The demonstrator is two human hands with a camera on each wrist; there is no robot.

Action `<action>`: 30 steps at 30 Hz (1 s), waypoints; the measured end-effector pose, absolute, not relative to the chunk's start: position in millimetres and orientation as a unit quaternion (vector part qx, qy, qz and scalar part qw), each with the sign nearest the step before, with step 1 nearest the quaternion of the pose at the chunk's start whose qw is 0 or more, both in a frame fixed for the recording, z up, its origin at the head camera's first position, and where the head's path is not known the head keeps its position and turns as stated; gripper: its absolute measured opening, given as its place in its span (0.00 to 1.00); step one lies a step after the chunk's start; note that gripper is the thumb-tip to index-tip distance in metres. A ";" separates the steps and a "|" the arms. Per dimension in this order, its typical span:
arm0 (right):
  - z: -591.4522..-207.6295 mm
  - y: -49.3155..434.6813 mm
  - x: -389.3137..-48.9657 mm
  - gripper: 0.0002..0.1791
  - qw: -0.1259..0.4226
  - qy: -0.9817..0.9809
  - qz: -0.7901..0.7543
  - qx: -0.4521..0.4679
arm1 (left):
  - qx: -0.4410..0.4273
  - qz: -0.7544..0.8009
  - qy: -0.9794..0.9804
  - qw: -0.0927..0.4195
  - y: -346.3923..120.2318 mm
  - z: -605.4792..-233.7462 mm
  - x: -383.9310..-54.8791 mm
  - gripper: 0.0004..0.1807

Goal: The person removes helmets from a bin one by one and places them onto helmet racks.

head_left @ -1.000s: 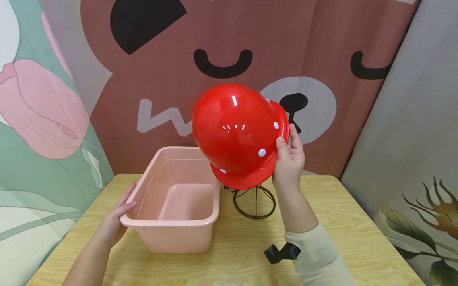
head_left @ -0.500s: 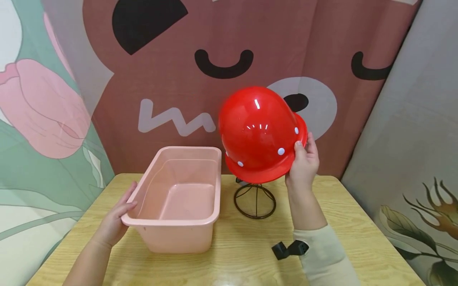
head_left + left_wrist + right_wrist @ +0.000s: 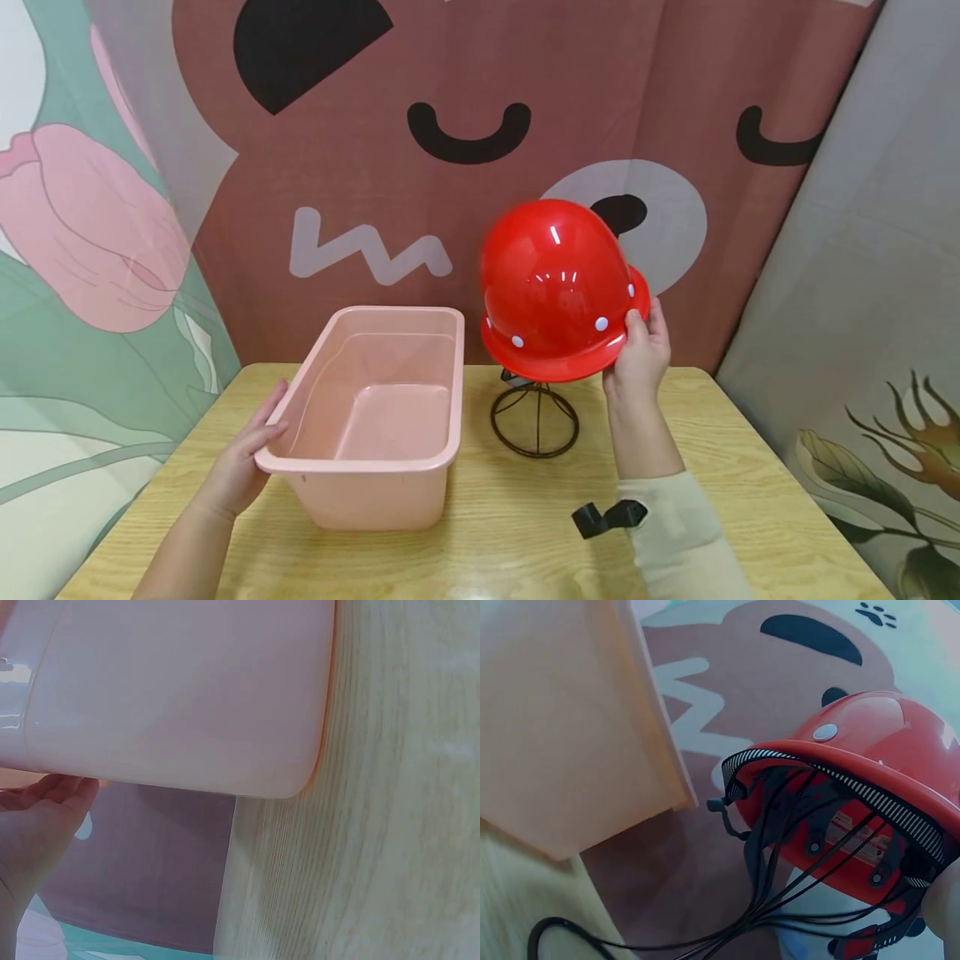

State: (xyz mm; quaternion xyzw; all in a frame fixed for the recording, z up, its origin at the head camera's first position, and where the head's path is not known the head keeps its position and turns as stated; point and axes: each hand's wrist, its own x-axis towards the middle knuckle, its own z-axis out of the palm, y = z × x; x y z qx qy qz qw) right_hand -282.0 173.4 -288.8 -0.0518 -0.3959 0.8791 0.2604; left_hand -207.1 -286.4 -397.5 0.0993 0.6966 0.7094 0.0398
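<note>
My right hand [image 3: 637, 358] grips the brim of a red hard hat [image 3: 558, 283], thumb on the outer face. The hat hangs slightly tilted over a dark wire stand [image 3: 540, 455] whose ring base rests on the table. In the right wrist view, the stand's thin wires [image 3: 744, 922] reach up into the hat [image 3: 900, 727], past its striped headband and straps. On the left, my left hand [image 3: 234, 471] holds the rim of a pink plastic basin [image 3: 360, 467], thumb over the edge and fingers along the outside. Nothing lies in the basin.
A pale wooden table [image 3: 495, 558] bears the basin and stand side by side. Behind it hangs a brown bear-print curtain [image 3: 360, 167], with printed panels at both sides. A black clip [image 3: 609, 518] sits at my right sleeve.
The hard hat has moved right with my right hand, then lower, and is less tilted over the stand. My left hand and the basin have stayed in place.
</note>
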 end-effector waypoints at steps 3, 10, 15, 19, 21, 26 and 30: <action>-293.2 175.1 -284.6 0.29 0.253 -0.393 0.882 -0.065 | 0.099 0.710 0.697 0.041 -286.7 -396.9 -207.0 0.37; -303.7 176.0 -288.6 0.30 0.241 -0.401 0.881 -0.070 | 0.096 0.711 0.696 0.041 -286.7 -396.8 -206.3 0.36; -307.7 177.4 -290.6 0.30 0.236 -0.413 0.877 -0.067 | 0.091 0.709 0.698 0.040 -287.3 -397.9 -206.2 0.36; -309.2 179.0 -291.9 0.30 0.224 -0.413 0.880 -0.068 | 0.091 0.710 0.697 0.038 -288.0 -398.3 -206.6 0.36; -310.3 179.8 -292.2 0.31 0.217 -0.411 0.883 -0.069 | 0.095 0.711 0.696 0.038 -288.3 -398.2 -206.6 0.36; -314.5 180.9 -292.1 0.32 0.200 -0.415 0.885 -0.073 | 0.097 0.708 0.698 0.041 -289.6 -398.0 -207.1 0.36; -317.5 181.0 -292.8 0.32 0.196 -0.422 0.882 -0.073 | 0.094 0.705 0.702 0.041 -290.3 -397.5 -208.1 0.36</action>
